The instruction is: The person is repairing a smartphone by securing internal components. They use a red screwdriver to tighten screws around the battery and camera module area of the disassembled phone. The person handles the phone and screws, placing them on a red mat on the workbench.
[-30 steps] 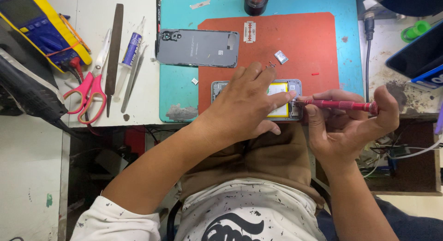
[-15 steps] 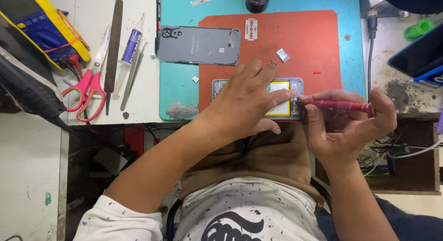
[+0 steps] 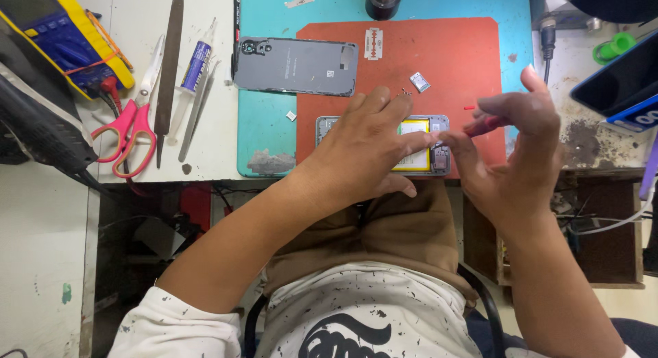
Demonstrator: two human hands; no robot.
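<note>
Since the earlier frame, my right hand [image 3: 510, 149] has turned: the red screwdriver [image 3: 482, 126], which lay level with its shaft pointing right, now shows only as a short red stub between thumb and forefinger, and the remaining fingers have lifted and fanned upward. My left hand [image 3: 367, 149] has not shifted. It lies flat, fingers spread, pressed on the opened phone [image 3: 411, 144], covering its left half; the yellow battery shows past my fingertips. That phone sits at the near edge of the red mat [image 3: 439, 63], which lies on the teal mat [image 3: 274, 125]. My right hand pinches the screwdriver just above the phone's right end; I cannot tell whether the tip touches it.

Noted nearby:
1. Grey back cover [image 3: 298, 65], flat, straddling both mats, apart from the phone.
2. Razor blade [image 3: 373, 43] and small metal part [image 3: 419, 82] on the red mat.
3. Pink-handled scissors [image 3: 133, 118], file [image 3: 168, 63] and glue tube [image 3: 195, 67] on the white bench, left.
4. Yellow multimeter [image 3: 62, 36], far left.
</note>
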